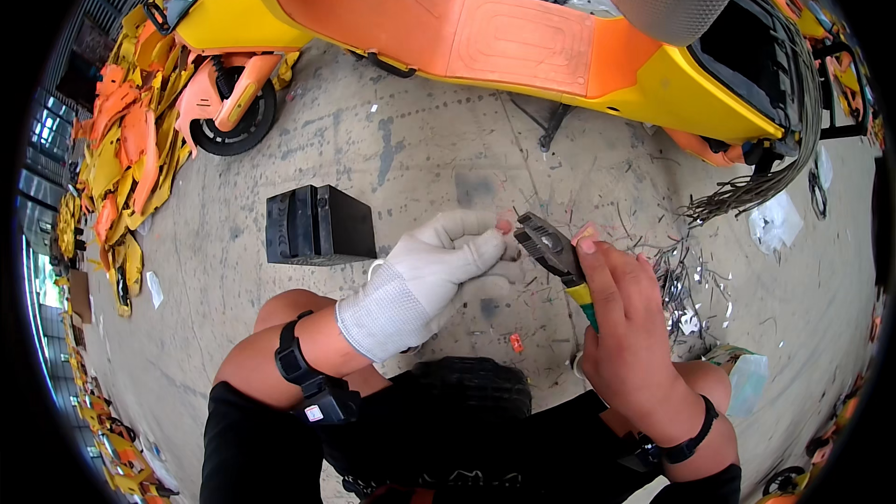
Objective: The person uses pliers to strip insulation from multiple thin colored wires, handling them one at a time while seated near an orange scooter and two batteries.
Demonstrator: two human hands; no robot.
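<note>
My left hand [441, 266], in a white knit glove with a bare fingertip showing, pinches something small and thin between thumb and forefinger; what it is cannot be told. Just right of those fingertips are the jaws of a pair of pliers [553, 245] with yellow and green handles. My bare right hand [626, 315] grips these pliers, their jaws pointing up and left. A thin dark wire end [516, 211] shows by the jaw tip. Below the hands, a small orange scrap [516, 343] lies on the concrete floor.
A yellow and orange scooter body [518, 42] stands across the front, a bundle of grey wires [763, 189] hanging from its right end. At left are a black battery-like box [318, 224] and a heap of plastic panels [126, 147]. Wire clippings [675, 280] and a plastic bag [775, 220] lie at right.
</note>
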